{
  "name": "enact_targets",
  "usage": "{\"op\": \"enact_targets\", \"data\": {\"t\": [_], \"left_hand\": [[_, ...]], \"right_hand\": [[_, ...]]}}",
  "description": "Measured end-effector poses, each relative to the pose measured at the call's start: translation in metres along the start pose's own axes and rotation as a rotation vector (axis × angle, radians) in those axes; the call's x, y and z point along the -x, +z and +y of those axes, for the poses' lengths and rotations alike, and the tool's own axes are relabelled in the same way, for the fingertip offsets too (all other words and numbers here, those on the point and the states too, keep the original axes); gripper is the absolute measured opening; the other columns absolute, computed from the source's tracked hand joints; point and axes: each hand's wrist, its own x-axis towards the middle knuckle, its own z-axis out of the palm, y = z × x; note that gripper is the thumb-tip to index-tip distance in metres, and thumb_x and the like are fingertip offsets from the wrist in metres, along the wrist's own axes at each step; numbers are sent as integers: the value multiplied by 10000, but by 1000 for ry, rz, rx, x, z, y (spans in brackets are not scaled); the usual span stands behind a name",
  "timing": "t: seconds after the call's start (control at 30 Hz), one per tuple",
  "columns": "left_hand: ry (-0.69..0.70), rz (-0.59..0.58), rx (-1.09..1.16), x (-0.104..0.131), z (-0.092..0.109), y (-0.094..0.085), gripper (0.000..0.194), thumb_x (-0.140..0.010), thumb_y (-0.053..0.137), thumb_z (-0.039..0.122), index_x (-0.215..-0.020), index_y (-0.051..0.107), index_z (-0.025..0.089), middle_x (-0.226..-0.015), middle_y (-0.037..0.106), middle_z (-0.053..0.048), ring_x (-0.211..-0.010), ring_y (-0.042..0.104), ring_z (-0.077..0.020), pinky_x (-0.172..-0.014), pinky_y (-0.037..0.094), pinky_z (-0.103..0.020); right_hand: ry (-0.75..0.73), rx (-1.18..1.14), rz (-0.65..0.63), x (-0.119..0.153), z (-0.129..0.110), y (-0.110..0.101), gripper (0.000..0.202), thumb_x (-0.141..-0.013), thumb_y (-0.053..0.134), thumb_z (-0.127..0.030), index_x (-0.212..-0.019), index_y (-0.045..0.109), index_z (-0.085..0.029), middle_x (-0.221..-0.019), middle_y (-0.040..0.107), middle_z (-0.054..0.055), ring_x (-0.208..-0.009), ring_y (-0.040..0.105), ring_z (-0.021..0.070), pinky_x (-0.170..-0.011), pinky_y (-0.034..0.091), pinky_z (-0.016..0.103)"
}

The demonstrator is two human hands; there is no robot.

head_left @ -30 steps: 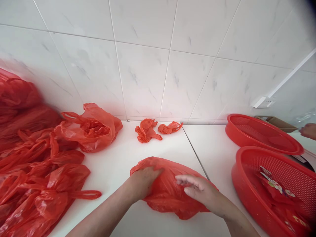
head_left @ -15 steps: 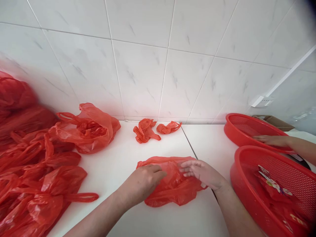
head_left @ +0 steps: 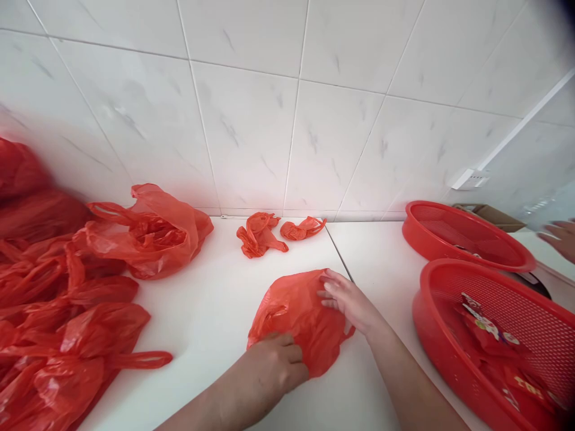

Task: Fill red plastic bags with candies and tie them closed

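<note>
A thin red plastic bag stands loosely opened on the white table in front of me. My left hand is closed on its near edge, fingers curled into the plastic and partly hidden. At the far right side, my right hand holds the bag's rim, with its fingers bent around the plastic. Two crumpled red bags, a larger one and a smaller one, lie beyond it near the wall.
A heap of red bags covers the left side, with an opened red bag behind. On the right stand a red basket holding printed red packets and another red basket. Another person's hand is at the right edge.
My left hand has moved nearer to me and down onto the bag's near edge. The bag's far side now stands higher at my right hand. The other person's hand has left the far basket.
</note>
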Motion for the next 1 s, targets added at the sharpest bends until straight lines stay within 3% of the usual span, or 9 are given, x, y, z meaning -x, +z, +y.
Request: {"op": "enact_targets", "data": {"t": [0.1, 0.17, 0.3, 0.43, 0.6, 0.73, 0.83, 0.93, 1.0], "left_hand": [[-26, -40, -144, 6, 6, -4, 202, -788, 475, 23, -778, 558, 207, -773, 616, -30, -690, 511, -177, -615, 378, -293], [-43, 35, -181, 10, 9, -9, 164, -811, 509, 74, -854, 582, 214, -847, 625, -37, -748, 541, -183, -658, 417, -294], [-8, 420, -314, 21, 3, -16, 226, -841, 554, 124, -1047, 584, 214, -1070, 597, -89, -980, 556, -222, -826, 466, -348], [-321, 734, -360, 28, -24, -17, 276, -830, 586, 170, -1095, 594, 244, -1304, 457, -128, -1164, 483, -280, -893, 473, -428], [-755, 541, 228, 21, -48, -21, 219, -807, 565, 360, -1003, 599, 267, -1147, 597, -64, -927, 624, -231, -734, 538, -356], [-931, 645, 472, 19, -52, -22, 408, -753, 581, 527, -1052, 555, 251, -1031, 638, -45, -834, 642, -222, -704, 532, -331], [-929, 815, 500, 25, -59, -16, 520, -646, 655, 609, -999, 556, 240, -929, 635, -23, -813, 625, -214, -652, 511, -281], [-949, 862, 669, 31, -67, -5, 485, -599, 701, 620, -849, 545, 235, -735, 607, 26, -639, 577, -161, -521, 463, -221], [-972, 868, 876, 33, -72, 1, 476, -582, 733, 606, -788, 522, 233, -654, 582, 47, -548, 541, -139, -454, 441, -205]], "right_hand": [[-27, 26, 36, -7, -5, 3, 348, -824, 559, -400, -1099, 569, -188, -1160, 629, 122, -895, 672, 197, -745, 555, 354], [-46, 66, 51, -1, -14, 5, 245, -820, 558, -394, -934, 609, -182, -962, 669, 81, -784, 664, 181, -660, 543, 315], [-170, 360, 3, 36, -32, 14, 141, -822, 569, -329, -834, 636, -206, -813, 648, 15, -742, 616, 159, -655, 494, 276], [-402, 814, -227, 74, -26, 23, 152, -815, 586, -199, -924, 675, -257, -987, 650, 10, -903, 586, 168, -798, 466, 303], [-584, 1104, -322, 91, 7, 26, 125, -762, 652, -104, -754, 664, -228, -969, 668, -13, -1044, 546, 202, -943, 422, 354], [-727, 1149, -134, 108, 2, 7, 240, -837, 573, -151, -1045, 646, -245, -1270, 592, 25, -1268, 432, 234, -1064, 372, 395], [-766, 1213, 186, 134, -17, -27, 236, -878, 515, -199, -1075, 637, -250, -1276, 582, 60, -1222, 494, 225, -1005, 443, 379], [-556, 1326, 513, 168, -28, -73, 314, -853, 559, -346, -1152, 606, -263, -1276, 583, 80, -1169, 550, 270, -941, 499, 437], [-299, 1370, 577, 190, -26, -101, 495, -782, 620, -443, -1249, 550, -291, -1297, 580, 73, -1155, 568, 312, -875, 539, 467]]}}
